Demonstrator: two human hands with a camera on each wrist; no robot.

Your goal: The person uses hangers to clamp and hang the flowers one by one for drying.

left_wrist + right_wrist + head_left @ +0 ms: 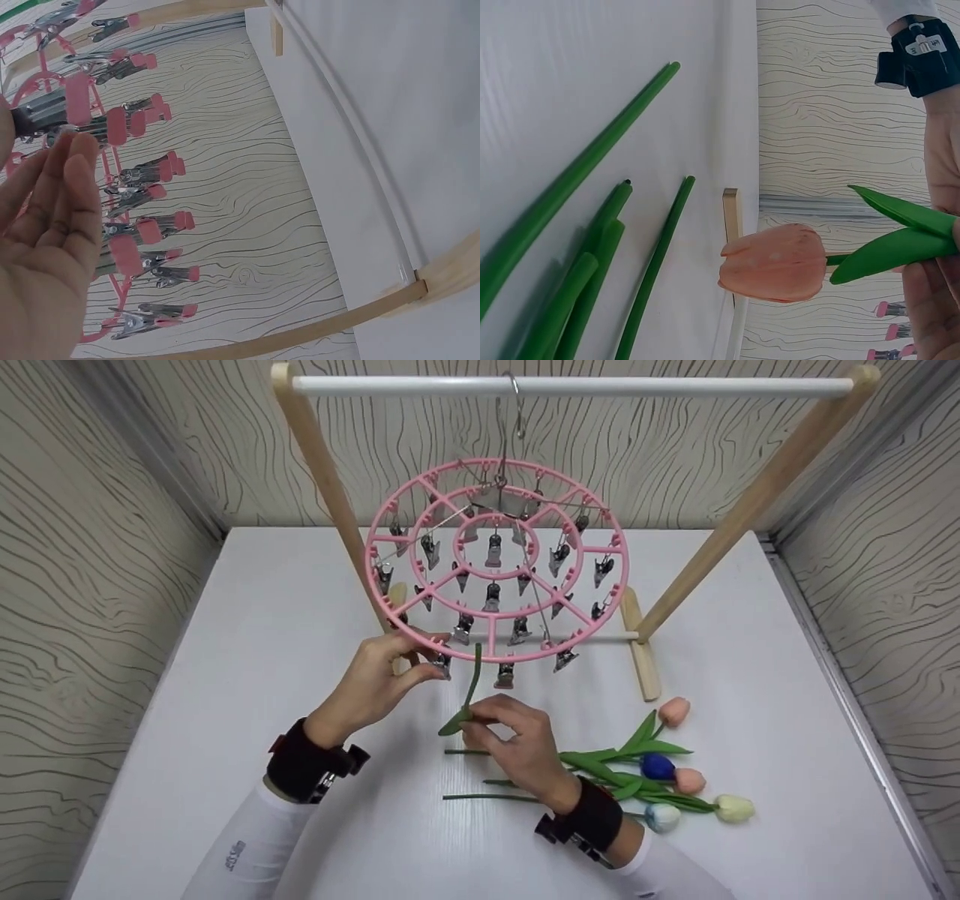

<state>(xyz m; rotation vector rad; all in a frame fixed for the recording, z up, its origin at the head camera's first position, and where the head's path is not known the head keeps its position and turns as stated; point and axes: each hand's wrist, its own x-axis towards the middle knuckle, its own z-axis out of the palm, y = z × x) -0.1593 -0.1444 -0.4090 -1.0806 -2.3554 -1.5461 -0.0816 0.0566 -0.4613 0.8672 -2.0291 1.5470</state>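
Observation:
A pink round clip hanger (455, 654) with many metal clips hangs by its hook. At its near left rim my left hand (373, 681) pinches one of the metal clips (442, 663) between thumb and fingers. In the left wrist view this clip has a pink tip (77, 99). My right hand (520, 741) holds an artificial tulip by its leafy part, the green stem (474, 681) pointing up toward the hanger's near rim. The right wrist view shows its salmon-pink bloom (774, 262) pointing down and away from the fingers.
A white rail (420, 386) on wooden legs (709, 551) carries the hanger. On the white table (225, 660), right of and below my right hand, lie several more tulips, among them a blue bloom (658, 766) and a cream bloom (733, 808). Their stems (487, 797) point left.

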